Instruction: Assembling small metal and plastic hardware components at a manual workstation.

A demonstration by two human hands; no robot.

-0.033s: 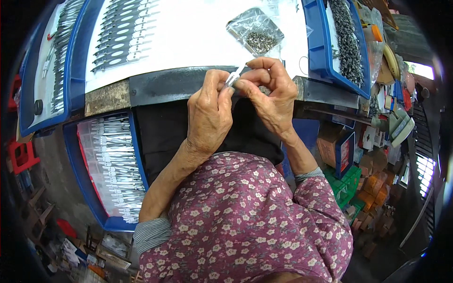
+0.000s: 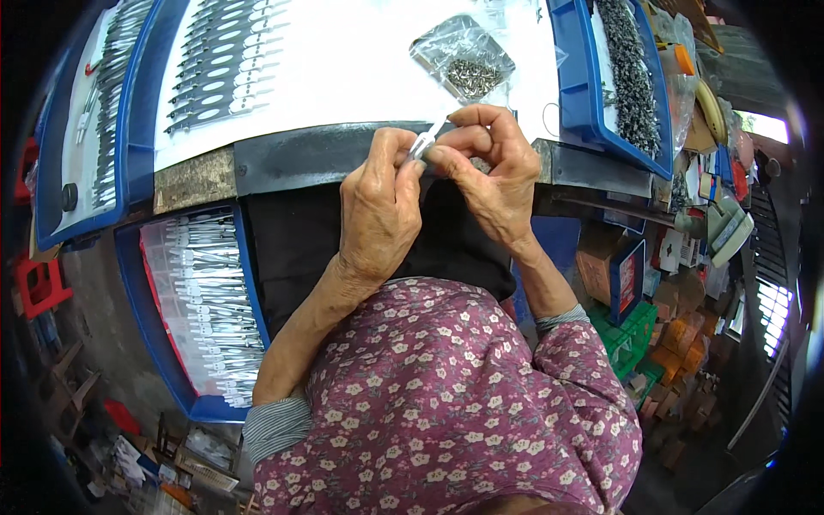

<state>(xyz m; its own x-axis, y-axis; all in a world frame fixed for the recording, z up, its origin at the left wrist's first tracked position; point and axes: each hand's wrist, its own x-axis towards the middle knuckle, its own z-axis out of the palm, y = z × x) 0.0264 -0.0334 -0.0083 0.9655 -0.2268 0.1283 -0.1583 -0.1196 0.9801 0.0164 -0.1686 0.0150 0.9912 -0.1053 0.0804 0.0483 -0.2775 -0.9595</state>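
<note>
My left hand [image 2: 378, 210] and my right hand [image 2: 489, 172] meet at the dark front edge of the table [image 2: 300, 159]. Together they pinch a small slim silver metal piece [image 2: 427, 139] between thumbs and fingertips, its end pointing up and away. Just beyond the hands, a clear plastic bag of small metal parts [image 2: 463, 60] lies on the white sheet [image 2: 360, 77]. Rows of flat silver metal pieces [image 2: 219, 64] lie on the sheet to the far left.
A blue tray [image 2: 163, 343] with rows of silver pieces sits low at my left. Another blue tray [image 2: 601, 103] with dark small parts stands at the far right, and a third [image 2: 77, 197] at the far left. Boxes and clutter fill the floor at right.
</note>
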